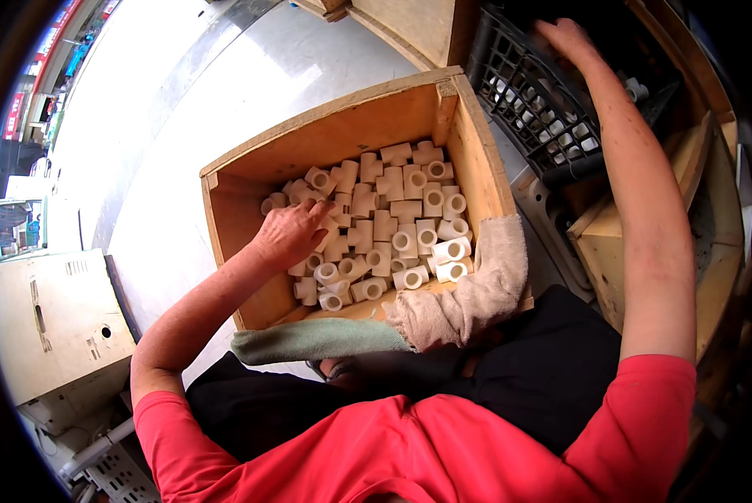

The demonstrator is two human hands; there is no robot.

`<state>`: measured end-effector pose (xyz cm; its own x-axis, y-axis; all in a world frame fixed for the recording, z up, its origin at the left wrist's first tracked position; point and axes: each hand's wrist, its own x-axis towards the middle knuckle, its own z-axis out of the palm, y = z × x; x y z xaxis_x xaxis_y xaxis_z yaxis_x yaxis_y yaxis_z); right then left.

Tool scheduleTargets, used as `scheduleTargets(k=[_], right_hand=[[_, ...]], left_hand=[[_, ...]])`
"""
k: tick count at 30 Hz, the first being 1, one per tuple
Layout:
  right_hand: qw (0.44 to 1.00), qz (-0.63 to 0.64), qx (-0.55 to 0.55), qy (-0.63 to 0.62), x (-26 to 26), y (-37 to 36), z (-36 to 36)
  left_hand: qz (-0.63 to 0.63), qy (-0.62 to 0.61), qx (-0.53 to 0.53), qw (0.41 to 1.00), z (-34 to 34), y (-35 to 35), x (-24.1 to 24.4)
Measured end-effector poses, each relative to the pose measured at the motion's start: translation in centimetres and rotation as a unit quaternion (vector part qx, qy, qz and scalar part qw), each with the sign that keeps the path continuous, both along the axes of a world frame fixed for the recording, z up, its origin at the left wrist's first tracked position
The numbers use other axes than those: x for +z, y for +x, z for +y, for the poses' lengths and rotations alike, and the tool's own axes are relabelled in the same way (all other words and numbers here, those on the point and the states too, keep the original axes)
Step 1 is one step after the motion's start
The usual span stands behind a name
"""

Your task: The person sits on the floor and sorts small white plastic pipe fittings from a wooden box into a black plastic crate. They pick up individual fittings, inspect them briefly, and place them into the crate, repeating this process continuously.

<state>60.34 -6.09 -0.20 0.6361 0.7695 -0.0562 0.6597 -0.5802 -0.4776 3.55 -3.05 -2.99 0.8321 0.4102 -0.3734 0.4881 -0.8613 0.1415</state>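
In front of me a wooden box (335, 121) holds many white plastic pipe tees (383, 225), heaped at varied angles with their round openings showing. My left hand (291, 234) rests over the left part of the heap, fingertips down among the tees. Whether it grips one is hidden by the fingers. Far to the right, my right hand (566, 39) reaches over a black plastic lattice crate (574, 173). That hand is blurred, and its fingers disappear against the dark interior. White fittings (559, 135) show through the crate's mesh side.
A beige towel (486, 292) and a green cloth (322, 339) cover the box's near edges. Wooden crates (608, 264) stand at the right, another (407, 25) beyond the box. At left is a pale, worn cabinet (61, 320). Grey floor (326, 47) lies behind.
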Motion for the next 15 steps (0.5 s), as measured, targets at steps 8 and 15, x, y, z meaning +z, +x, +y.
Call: scheduleTargets(k=[8, 15], right_hand=[[0.969, 0.036, -0.004, 0.243, 3.1, -2.6, -0.4], [0.882, 0.096, 0.152, 0.435, 9.1, -8.6, -2.7]], left_hand=[[-0.021, -0.046, 0.057, 0.997, 0.2, -0.3, 0.9], [-0.107, -0.123, 0.141, 0.976, 1.7, 0.6, 1.9]])
